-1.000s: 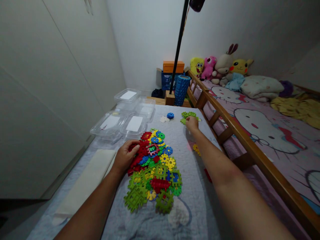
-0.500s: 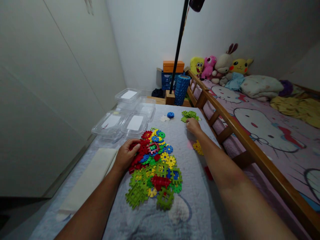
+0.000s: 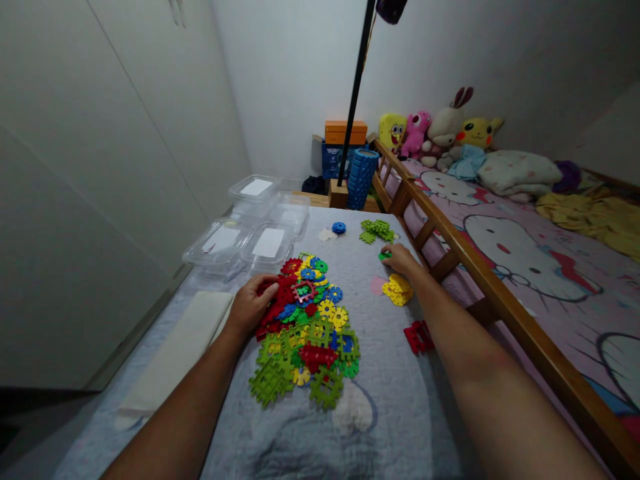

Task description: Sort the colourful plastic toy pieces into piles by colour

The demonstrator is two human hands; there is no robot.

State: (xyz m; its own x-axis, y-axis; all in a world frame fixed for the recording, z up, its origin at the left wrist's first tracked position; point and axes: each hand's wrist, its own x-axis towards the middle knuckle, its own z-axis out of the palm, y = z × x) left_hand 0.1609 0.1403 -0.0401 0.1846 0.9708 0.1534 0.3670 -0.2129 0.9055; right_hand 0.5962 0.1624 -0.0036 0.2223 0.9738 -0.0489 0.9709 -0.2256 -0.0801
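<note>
A heap of interlocking plastic pieces (image 3: 327, 309), flower-shaped discs and square frames in red, yellow, blue and green, covers the middle of the cloth. My left hand (image 3: 251, 303) rests at the heap's left side, fingers slightly curled and apart over red pieces (image 3: 283, 297). To the right, my right hand (image 3: 399, 257) has its fingers closed about a small green disc (image 3: 385, 255), low over the cloth. Beyond it lie light-green square pieces (image 3: 377, 231). Yellow discs (image 3: 398, 290) are stacked nearer me, and red pieces (image 3: 418, 338) sit beside my right forearm.
Clear lidded plastic boxes (image 3: 267, 243) stand at the back left. A blue disc stack (image 3: 339, 228) lies at the far end. A pale folded board (image 3: 177, 353) is left of my forearm. The wooden bed rail (image 3: 465, 283) borders the right side.
My right hand has come nearer from the light-green pieces and slightly right; the green disc now shows at its fingertips. My left hand stays on the red pieces.
</note>
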